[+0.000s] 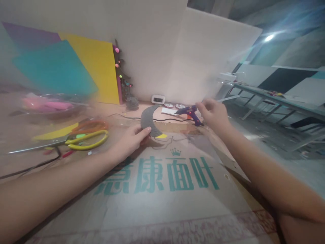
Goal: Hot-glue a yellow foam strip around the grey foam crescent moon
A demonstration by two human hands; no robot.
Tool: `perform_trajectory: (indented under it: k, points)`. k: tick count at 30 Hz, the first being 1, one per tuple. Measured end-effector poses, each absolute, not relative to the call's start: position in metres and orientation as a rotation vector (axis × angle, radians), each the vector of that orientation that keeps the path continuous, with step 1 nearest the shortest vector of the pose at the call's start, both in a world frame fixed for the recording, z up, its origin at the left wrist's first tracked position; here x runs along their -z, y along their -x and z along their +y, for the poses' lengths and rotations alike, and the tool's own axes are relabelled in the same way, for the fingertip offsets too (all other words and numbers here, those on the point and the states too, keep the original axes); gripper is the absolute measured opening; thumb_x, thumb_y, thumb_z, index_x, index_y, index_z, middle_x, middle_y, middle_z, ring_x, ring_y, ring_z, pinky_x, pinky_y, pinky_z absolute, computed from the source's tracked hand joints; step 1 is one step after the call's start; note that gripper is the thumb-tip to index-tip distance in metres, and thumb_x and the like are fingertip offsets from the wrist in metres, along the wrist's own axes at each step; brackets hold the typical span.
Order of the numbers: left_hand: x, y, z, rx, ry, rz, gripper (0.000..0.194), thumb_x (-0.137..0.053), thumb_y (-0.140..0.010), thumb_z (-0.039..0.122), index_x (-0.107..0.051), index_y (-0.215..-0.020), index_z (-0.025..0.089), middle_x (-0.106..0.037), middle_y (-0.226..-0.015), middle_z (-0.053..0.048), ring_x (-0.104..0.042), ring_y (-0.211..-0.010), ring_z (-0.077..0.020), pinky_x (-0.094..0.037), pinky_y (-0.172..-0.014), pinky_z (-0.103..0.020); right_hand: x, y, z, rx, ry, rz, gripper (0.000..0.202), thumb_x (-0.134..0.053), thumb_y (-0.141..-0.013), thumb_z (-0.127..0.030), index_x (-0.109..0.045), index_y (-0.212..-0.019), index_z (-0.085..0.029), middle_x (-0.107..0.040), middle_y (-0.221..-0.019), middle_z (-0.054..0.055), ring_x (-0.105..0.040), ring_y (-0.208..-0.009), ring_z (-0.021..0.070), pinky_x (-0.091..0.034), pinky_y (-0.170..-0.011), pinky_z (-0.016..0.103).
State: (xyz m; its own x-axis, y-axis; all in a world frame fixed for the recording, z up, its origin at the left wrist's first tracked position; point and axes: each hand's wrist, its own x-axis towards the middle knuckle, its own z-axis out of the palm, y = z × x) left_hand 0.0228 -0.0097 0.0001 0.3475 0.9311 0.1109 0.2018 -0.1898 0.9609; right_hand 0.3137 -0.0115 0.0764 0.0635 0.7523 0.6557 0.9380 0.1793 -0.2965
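Observation:
My left hand (pixel 134 137) pinches a crescent shape (pixel 147 120) between thumb and fingers. Grey yarn or a similar ribbed grey covering wraps most of it, and yellow shows at its lower tip. A loose grey strand (pixel 166 145) trails over the table beside that tip. My right hand (pixel 214 113) is raised at the right with its fingers pressed together; whatever they hold, if anything, is too small to make out. Just left of those fingertips a purple glue gun (pixel 190 112), its small red light lit, rests on the table.
Scissors (pixel 86 140) with yellow and orange handles lie at the left, near a clear bowl (pixel 54 110) of pink pieces. Coloured sheets (pixel 93 71) lean on the wall. A small white clock (pixel 157 99) and a black cord (pixel 162 120) are at the back.

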Motion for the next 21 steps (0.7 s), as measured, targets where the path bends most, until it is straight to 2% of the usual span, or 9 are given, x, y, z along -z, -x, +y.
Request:
perform_trajectory:
  k: [3,5,8,10,15,19,21]
  points:
    - [0.001,-0.024,-0.009,-0.941,-1.634,1.015,0.036,-0.052,-0.087,0.050,-0.052,-0.071,0.018,-0.048,-0.057,0.004,-0.043,-0.051,-0.0089,-0.031,-0.048,-0.021,-0.071,-0.347,0.003,0.288,2.057,-1.776,0.053,-0.045,-0.087,-0.062,-0.064,-0.066,-0.017,-0.059,-0.057,0.005,-0.057,-0.061,0.0207,-0.034,-0.056,0.029]
    - [0.002,-0.024,-0.008,-0.936,-1.647,1.005,0.035,-0.052,-0.087,0.050,-0.052,-0.073,0.018,-0.048,-0.057,0.004,-0.043,-0.051,-0.0086,-0.031,-0.048,-0.021,-0.058,-0.361,0.012,0.264,2.226,-1.774,0.053,-0.050,-0.082,-0.067,-0.069,-0.076,-0.017,-0.068,-0.070,0.009,-0.061,-0.067,0.0243,-0.038,-0.057,0.031]
    - [0.003,-0.024,-0.007,-0.931,-1.647,0.995,0.036,-0.052,-0.087,0.051,-0.053,-0.073,0.018,-0.048,-0.057,0.004,-0.043,-0.051,-0.0084,-0.031,-0.047,-0.021,-0.035,-0.372,0.024,0.273,2.083,-1.811,0.050,-0.062,-0.079,-0.055,-0.067,-0.111,-0.016,-0.071,-0.104,0.013,-0.065,-0.087,0.0272,-0.047,-0.071,0.034]
    - [0.003,-0.024,-0.007,-0.932,-1.640,0.996,0.035,-0.052,-0.087,0.050,-0.052,-0.072,0.018,-0.048,-0.057,0.004,-0.042,-0.051,-0.0083,-0.031,-0.047,-0.021,-0.022,-0.372,0.029,0.190,1.928,-1.813,0.049,-0.063,-0.080,-0.042,-0.062,-0.122,-0.016,-0.070,-0.113,0.014,-0.066,-0.094,0.0267,-0.049,-0.079,0.035]
    - [0.002,-0.024,-0.008,-0.925,-1.660,1.023,0.035,-0.053,-0.086,0.049,-0.052,-0.070,0.018,-0.048,-0.057,0.004,-0.042,-0.050,-0.0089,-0.031,-0.047,-0.021,-0.008,-0.365,0.033,0.131,1.761,-1.789,0.041,-0.056,-0.081,-0.024,-0.064,-0.120,-0.011,-0.070,-0.113,0.016,-0.066,-0.095,0.0279,-0.050,-0.087,0.040]
    - [0.002,-0.024,-0.007,-0.922,-1.652,1.015,0.036,-0.053,-0.086,0.050,-0.052,-0.071,0.018,-0.049,-0.057,0.003,-0.043,-0.051,-0.0094,-0.031,-0.047,-0.021,-0.011,-0.358,0.031,0.123,1.680,-1.782,0.045,-0.052,-0.079,-0.019,-0.062,-0.123,-0.016,-0.069,-0.116,0.012,-0.064,-0.102,0.0270,-0.048,-0.091,0.040]
    - [0.002,-0.024,-0.008,-0.921,-1.654,1.007,0.036,-0.053,-0.086,0.051,-0.052,-0.071,0.018,-0.049,-0.058,0.003,-0.044,-0.052,-0.0096,-0.031,-0.047,-0.021,-0.015,-0.354,0.029,0.056,1.642,-1.710,0.042,-0.053,-0.080,-0.022,-0.063,-0.120,-0.016,-0.070,-0.110,0.011,-0.065,-0.096,0.0250,-0.050,-0.087,0.037]
